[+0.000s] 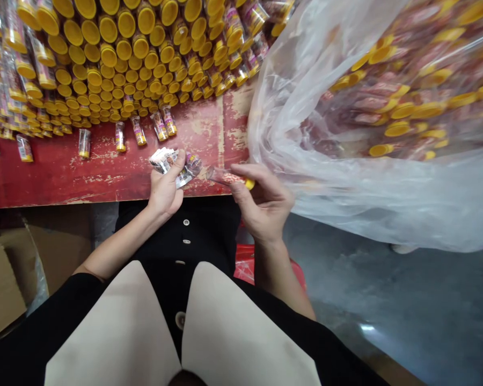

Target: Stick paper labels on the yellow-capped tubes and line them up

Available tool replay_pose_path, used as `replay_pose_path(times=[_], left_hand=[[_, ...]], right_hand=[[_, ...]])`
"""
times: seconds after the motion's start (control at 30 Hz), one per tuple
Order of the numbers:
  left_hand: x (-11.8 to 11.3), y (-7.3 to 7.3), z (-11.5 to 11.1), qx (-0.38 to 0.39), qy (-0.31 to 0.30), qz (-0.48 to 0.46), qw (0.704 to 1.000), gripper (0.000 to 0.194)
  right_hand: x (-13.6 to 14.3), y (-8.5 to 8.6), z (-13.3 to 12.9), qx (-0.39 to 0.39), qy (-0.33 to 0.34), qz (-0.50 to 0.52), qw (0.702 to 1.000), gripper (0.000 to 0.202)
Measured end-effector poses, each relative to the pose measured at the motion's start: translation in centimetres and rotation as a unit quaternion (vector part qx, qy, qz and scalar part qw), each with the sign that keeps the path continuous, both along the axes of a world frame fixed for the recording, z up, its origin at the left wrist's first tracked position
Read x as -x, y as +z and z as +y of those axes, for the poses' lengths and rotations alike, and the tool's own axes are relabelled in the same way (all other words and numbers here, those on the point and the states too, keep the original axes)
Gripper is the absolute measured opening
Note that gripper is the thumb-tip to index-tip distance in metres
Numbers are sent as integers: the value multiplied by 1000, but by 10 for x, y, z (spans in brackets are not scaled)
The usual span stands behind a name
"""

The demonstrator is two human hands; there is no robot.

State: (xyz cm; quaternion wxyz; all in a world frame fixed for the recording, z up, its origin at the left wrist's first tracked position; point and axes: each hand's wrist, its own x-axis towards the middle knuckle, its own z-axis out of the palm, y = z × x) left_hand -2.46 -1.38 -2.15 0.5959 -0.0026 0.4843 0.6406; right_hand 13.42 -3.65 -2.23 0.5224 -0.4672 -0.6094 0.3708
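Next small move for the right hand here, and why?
Probably ease the yellow-capped tube in the right hand toward the printed wrappers in the left hand: its clear end points there across a small gap, and it shows no print, unlike the printed tubes on the red table.

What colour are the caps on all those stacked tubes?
Yellow caps, seen best in the head view.

Soft blur at right side

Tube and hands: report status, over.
Left hand gripping wrappers. Right hand holding tube, yellow cap toward palm. Plastic bag close beside right hand.
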Motion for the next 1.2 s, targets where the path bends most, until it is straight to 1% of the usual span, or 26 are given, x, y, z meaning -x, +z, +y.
replay_pose_path(times=[0.1, 0.23, 0.3, 0.4, 0.53, 0.57, 0.6, 0.7, 0.73, 0.77, 0.83, 0.93, 1.03, 1.2], left_hand=[[-1, -3, -2, -17, -15, 9, 1000, 20], [-4, -3, -6, -45, -18, 53, 997, 32], [-5, -1, -8, -49, -26, 63, 996, 35], [-8, 2, -10, -59, -39, 48, 996, 34], [-10, 4, -14, -62, -61, 27, 996, 40], [-10, 4, -15, -58, -64, 25, 996, 42], [-9, 4, -15, -54, -65, 21, 996, 42], [-6, 2, -13, -48, -75, 8, 996, 38], [-6, 1, -12, -46, -84, 5, 995, 37], [-5, 1, -12, -46, -93, 4, 995, 38], [-6, 2, -13, -46, -107, 1, 993, 40], [-10, 3, -17, -62, -116, -4, 991, 46], [-14, 5, -22, -68, -121, -9, 990, 47], [-14, 3, -24, -71, -110, -10, 991, 47]], right_hand=[[2, -1, 0, 5, 17, -7, 1000, 22], [1, -2, 0, 4, 39, -21, 999, 22], [2, -4, -2, -14, 19, -30, 999, 23], [7, -7, -5, -62, -26, -39, 997, 28], [12, -8, -10, -96, -54, -39, 993, 37], [12, -7, -11, -97, -44, -46, 993, 40], [12, -6, -12, -93, -19, -58, 994, 43], [9, -3, -15, -68, 81, -78, 991, 49], [8, -3, -15, -62, 96, -75, 991, 50], [8, -4, -15, -59, 97, -70, 991, 52], [10, -7, -14, -67, 72, -66, 993, 53], [17, -10, -12, -90, 8, -66, 994, 49], [25, -11, -10, -111, -53, -51, 991, 46], [35, -12, -5, -128, -108, -20, 986, 43]])
